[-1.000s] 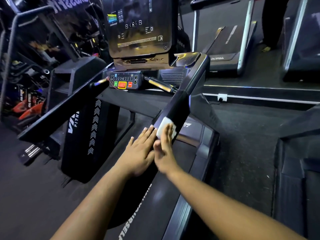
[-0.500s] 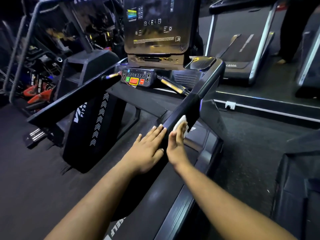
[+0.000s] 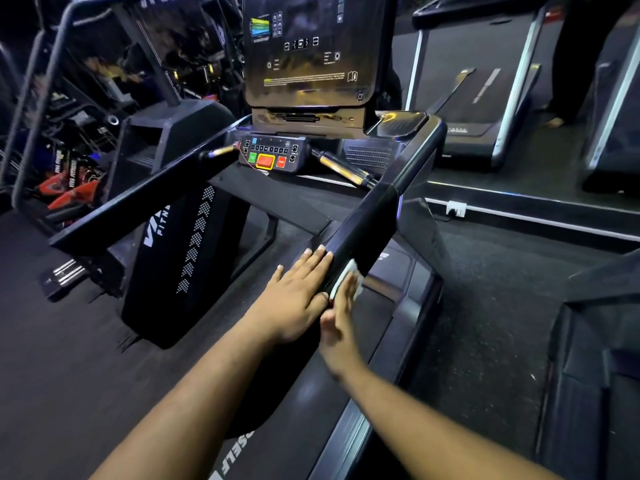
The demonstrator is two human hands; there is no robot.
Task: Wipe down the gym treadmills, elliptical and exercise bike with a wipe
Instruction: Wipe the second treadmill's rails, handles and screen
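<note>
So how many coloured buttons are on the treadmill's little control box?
3. A green button on the left, a big red button with a yellow edge in the middle, and a small red button on the right.

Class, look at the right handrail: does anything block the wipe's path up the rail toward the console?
Nothing visible does. The right hand presses the wipe flat against the right handrail, and the rail above it is bare up to the console. The left hand rests alongside, not ahead.

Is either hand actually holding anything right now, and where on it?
Nothing is gripped. The right hand presses the white wipe flat against the treadmill's right handrail with straight fingers. The left hand rests open on the rail.
</note>
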